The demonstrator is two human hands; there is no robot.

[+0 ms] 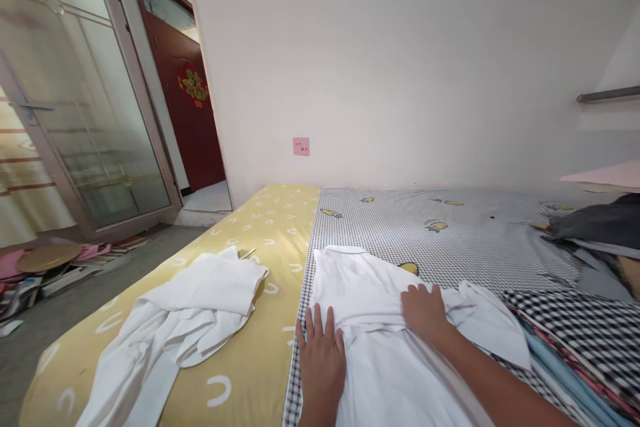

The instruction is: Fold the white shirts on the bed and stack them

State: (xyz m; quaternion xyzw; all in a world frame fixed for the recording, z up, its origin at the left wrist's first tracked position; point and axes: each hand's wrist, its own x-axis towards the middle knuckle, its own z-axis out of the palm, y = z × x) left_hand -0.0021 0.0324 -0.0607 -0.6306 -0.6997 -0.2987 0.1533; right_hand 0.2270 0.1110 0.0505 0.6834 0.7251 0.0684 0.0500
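Observation:
A white collared shirt [365, 290] lies spread in front of me on the checked part of the bed cover, collar toward the wall. My left hand [321, 353] rests on the shirt's left edge, fingers stretched out and apart. On the other side, my right hand [425, 310] has its fingers curled over the shirt fabric near the right edge, partly hiding the cloth it holds. A sleeve [490, 323] stretches out to the right beyond that hand. A second white garment [195, 307] lies rumpled on the yellow cover to the left.
The yellow patterned cover [280, 227] meets the checked cover [380, 220] lengthwise. Folded clothes [565, 360] are stacked at the right, with dark clothing [600, 227] behind them. A pink note [301, 146] is on the wall. Books and other items [65, 273] lie on the floor by the glass door [100, 100].

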